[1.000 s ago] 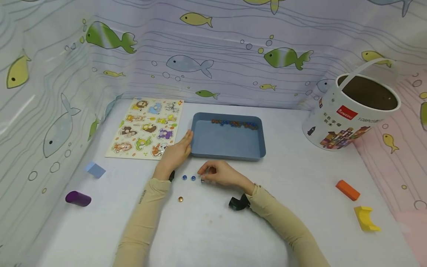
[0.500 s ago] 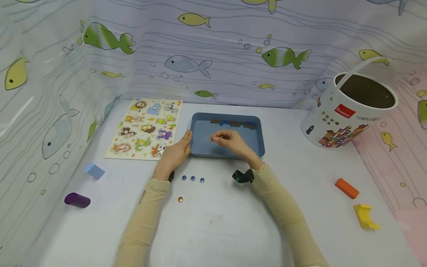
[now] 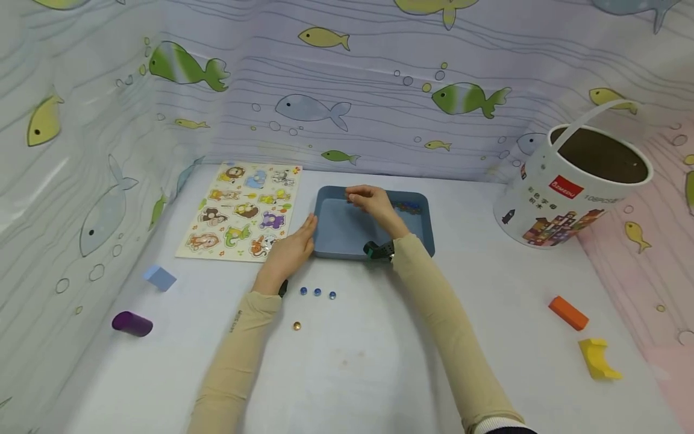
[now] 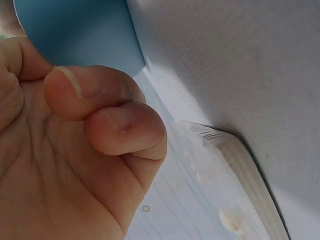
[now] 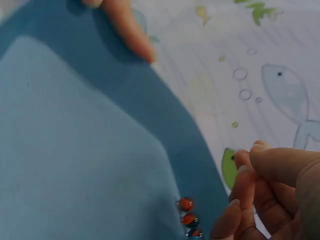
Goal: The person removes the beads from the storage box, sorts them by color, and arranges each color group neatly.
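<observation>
My right hand point(image 3: 374, 205) reaches over the blue-grey tray point(image 3: 347, 255), its fingertips near the back wall. In the right wrist view its thumb and fingers point(image 5: 272, 160) are loosely bent, with nothing visible between them. Glass marbles, orange ones point(image 5: 186, 204) and blue ones, lie in a row along the tray's back wall; the hand hides part of the row. My left hand point(image 3: 290, 250) rests against the tray's left side with fingers stretched along it. On the table before the tray stand three blue marbles point(image 3: 317, 292) in a line and one amber marble point(image 3: 297, 326).
An animal puzzle board point(image 3: 238, 211) lies left of the tray. A light blue block point(image 3: 160, 278) and purple cylinder point(image 3: 132, 323) are at the left. At the right are a white bucket point(image 3: 564, 199), an orange block point(image 3: 568, 313) and a yellow arch block point(image 3: 598, 360).
My right hand has moved from the third blue marble on the table up and over the tray to its back wall, leaving that marble in line. My left hand stays at the tray.
</observation>
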`<move>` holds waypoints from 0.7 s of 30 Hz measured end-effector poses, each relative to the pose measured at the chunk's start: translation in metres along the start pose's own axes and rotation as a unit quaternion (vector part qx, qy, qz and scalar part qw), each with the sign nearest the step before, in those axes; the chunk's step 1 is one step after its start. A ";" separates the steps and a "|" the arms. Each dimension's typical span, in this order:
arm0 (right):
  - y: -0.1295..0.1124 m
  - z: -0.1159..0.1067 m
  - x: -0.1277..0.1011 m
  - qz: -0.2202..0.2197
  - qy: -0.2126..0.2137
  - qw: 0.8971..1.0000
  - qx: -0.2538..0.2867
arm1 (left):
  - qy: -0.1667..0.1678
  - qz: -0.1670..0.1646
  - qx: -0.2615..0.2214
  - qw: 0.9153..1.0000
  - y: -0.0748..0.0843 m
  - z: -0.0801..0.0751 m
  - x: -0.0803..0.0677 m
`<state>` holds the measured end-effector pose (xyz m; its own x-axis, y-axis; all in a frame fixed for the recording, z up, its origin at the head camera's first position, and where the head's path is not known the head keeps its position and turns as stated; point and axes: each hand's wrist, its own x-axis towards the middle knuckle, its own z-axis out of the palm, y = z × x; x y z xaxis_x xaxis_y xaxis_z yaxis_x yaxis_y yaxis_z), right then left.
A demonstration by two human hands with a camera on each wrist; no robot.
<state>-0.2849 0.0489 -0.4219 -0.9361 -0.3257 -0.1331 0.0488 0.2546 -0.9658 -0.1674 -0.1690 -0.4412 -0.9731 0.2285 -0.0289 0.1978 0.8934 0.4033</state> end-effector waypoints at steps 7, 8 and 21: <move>0.012 0.004 0.021 0.005 0.043 0.996 -0.083 | 0.006 0.000 0.007 1.000 0.000 0.000 -0.001; 0.014 0.005 0.023 0.005 0.046 0.994 -0.096 | 0.006 -0.002 0.007 1.000 0.000 0.000 -0.001; 0.024 0.013 0.029 -0.046 0.069 0.970 -0.229 | 0.000 -0.008 0.000 1.000 0.001 -0.001 -0.003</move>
<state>-0.3061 0.0333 -0.4515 -0.9683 -0.2495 0.0097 -0.1669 0.6179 -0.7683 -0.1648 -0.1687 -0.4395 -0.9760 0.2148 -0.0344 0.1831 0.8966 0.4031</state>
